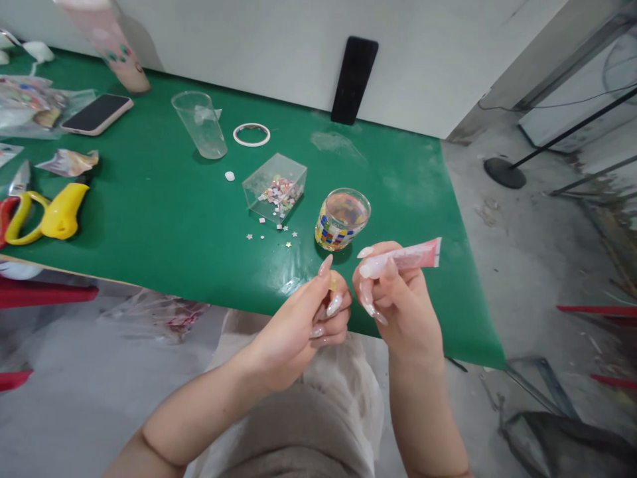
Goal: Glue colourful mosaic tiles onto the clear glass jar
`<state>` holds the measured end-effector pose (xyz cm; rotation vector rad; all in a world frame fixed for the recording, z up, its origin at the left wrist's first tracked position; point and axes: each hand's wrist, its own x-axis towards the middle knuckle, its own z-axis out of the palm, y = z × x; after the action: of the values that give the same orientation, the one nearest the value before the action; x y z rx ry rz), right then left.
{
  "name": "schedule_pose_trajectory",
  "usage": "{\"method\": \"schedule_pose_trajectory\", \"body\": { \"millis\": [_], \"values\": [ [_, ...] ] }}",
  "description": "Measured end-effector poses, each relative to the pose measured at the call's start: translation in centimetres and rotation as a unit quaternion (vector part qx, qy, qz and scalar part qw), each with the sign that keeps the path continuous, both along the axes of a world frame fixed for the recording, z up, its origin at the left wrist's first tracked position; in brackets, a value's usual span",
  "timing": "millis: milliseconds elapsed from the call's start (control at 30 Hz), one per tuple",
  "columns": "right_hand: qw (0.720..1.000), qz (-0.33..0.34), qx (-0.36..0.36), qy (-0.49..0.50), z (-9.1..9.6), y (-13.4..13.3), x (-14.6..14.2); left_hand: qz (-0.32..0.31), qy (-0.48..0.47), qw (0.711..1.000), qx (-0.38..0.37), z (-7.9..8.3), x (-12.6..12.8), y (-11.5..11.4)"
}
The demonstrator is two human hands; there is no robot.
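Note:
My right hand (403,299) is closed around a small pink squeeze tube (421,255), its pale end toward my left hand and its crimped end pointing right. Between the thumb and curled fingers of my left hand (311,318) is a small yellowish piece (334,284), too small to name. Just beyond both hands stands a glass (342,219), its side covered with coloured mosaic pieces. A clear box (275,187) to its left contains many small charms. Several tiny stars and squares (288,244) lie scattered in front of the box.
A black phone (354,79) leans against the wall. Farther left are a tape roll (251,135), a clear plastic cup (200,126), another phone (98,114) and a tall pink bottle (112,46). Yellow-handled scissors (27,216) lie at the left of the green tabletop (159,212).

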<state>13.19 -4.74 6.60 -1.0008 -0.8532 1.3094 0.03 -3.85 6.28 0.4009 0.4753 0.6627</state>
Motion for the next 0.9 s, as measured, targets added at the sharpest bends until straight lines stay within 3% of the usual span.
{"method": "schedule_pose_trajectory", "body": {
  "millis": [200, 900],
  "values": [
    [0.998, -0.039, 0.034, -0.020, -0.13, -0.13, -0.09, -0.002, -0.005, 1.000, 0.005, 0.07, 0.00, 0.09],
    [0.998, -0.046, 0.040, -0.031, -0.11, -0.73, -0.35, -0.015, 0.006, 1.000, -0.003, 0.13, 0.50, -0.12]
  ]
}}
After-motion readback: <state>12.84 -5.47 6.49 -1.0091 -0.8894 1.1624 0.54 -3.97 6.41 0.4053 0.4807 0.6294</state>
